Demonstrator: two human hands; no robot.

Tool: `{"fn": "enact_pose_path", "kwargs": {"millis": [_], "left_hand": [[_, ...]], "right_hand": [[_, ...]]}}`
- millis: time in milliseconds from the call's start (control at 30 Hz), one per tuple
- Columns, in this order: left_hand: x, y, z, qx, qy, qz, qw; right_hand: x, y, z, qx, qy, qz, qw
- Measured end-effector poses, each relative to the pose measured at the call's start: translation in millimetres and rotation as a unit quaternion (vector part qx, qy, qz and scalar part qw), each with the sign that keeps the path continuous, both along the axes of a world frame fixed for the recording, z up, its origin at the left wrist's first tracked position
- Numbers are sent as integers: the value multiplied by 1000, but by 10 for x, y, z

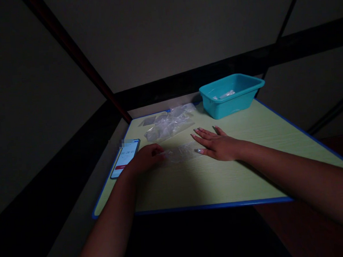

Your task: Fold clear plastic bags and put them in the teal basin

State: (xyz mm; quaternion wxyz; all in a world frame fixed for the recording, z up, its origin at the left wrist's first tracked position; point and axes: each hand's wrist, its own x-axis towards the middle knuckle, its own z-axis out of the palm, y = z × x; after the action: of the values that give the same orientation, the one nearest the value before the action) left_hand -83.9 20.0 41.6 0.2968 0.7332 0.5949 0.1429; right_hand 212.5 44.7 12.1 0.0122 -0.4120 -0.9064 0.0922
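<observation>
A clear plastic bag (181, 153) lies flat on the table between my two hands. My left hand (147, 158) is at its left end, fingers curled in and slightly blurred, pinching the bag's edge. Flat on the table, my right hand (218, 144) has its fingers spread and holds nothing; its thumb and fingertips rest at the bag's right end. Behind the hands is a loose pile of more clear plastic bags (169, 124), crumpled and overlapping.
A turquoise plastic basket (228, 107) stands at the back right, with some clear plastic inside. At the left edge lies a phone (125, 157) with a lit timer screen. The pale green table (220, 183) has a blue rim; dim walls rise behind it.
</observation>
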Motion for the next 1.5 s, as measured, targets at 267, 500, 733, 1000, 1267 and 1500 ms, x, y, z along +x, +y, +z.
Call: {"fn": "enact_pose_path", "kwargs": {"millis": [267,500,733,1000,1267,1500], "left_hand": [[69,-35,24,9,28,32,999],[150,13,-61,43,-23,76,996],[125,-16,-20,-26,-49,79,995],[75,-36,92,6,-55,54,997],[20,4,65,17,1,41,999],[-32,33,19,33,48,79,995]], "right_hand": [[0,12,-16,2,4,5,1000],[18,31,-54,12,17,7,1000],[21,17,-43,12,8,6,1000],[33,23,-61,14,22,12,1000],[17,11,-25,4,-4,10,1000],[34,27,-49,16,13,13,1000]]}}
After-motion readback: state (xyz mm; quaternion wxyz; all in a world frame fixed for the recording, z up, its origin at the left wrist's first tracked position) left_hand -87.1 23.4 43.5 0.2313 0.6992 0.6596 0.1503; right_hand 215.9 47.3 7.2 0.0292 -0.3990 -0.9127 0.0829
